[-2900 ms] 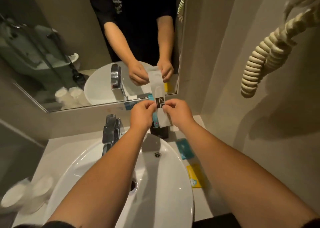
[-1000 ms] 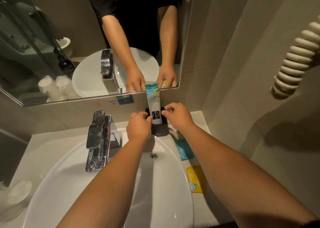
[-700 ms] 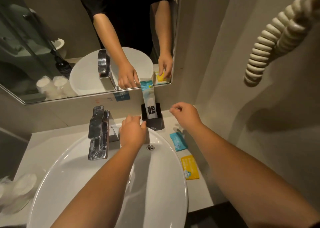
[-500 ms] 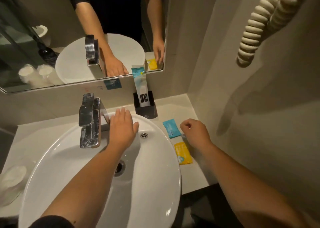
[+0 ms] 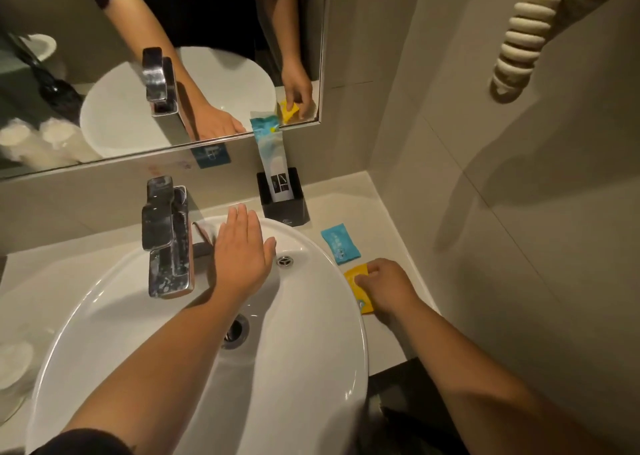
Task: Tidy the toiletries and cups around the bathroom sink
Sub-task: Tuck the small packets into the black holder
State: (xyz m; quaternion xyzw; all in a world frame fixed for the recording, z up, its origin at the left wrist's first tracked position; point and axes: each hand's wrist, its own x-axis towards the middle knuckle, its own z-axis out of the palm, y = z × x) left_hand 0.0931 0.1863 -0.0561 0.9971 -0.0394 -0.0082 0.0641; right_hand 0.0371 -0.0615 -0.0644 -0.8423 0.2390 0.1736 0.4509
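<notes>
Yellow sachet point(image 5: 356, 279) lies flat on the desk point(image 5: 377, 212), just beside the right rim of the sink point(image 5: 311, 368) and near the front edge. The right hand point(image 5: 389, 286) rests on it with fingers point(image 5: 363, 279) curled down onto its upper face; contact is plain, but whether they are pinching the packet or only pressing it cannot be told.

Blue sachet point(image 5: 340, 243) lies flat on the desk just behind the yellow one, apart from it and from the hand. Further back, a black holder point(image 5: 285, 207) stands upright against the wall below the mirror point(image 5: 104, 74), touching the sink's rear rim. A tall white and blue packet point(image 5: 272, 157) stands in it, leaning toward the mirror.

The left hand point(image 5: 242, 252) lies palm down on the rear rim of the sink, fingers straight and released, holding nothing, just right of the chrome tap point(image 5: 166, 236).

White cups point(image 5: 14, 364) sit at the far left of the desk, blurred. A coiled cream cord point(image 5: 523, 35) hangs on the right wall.
</notes>
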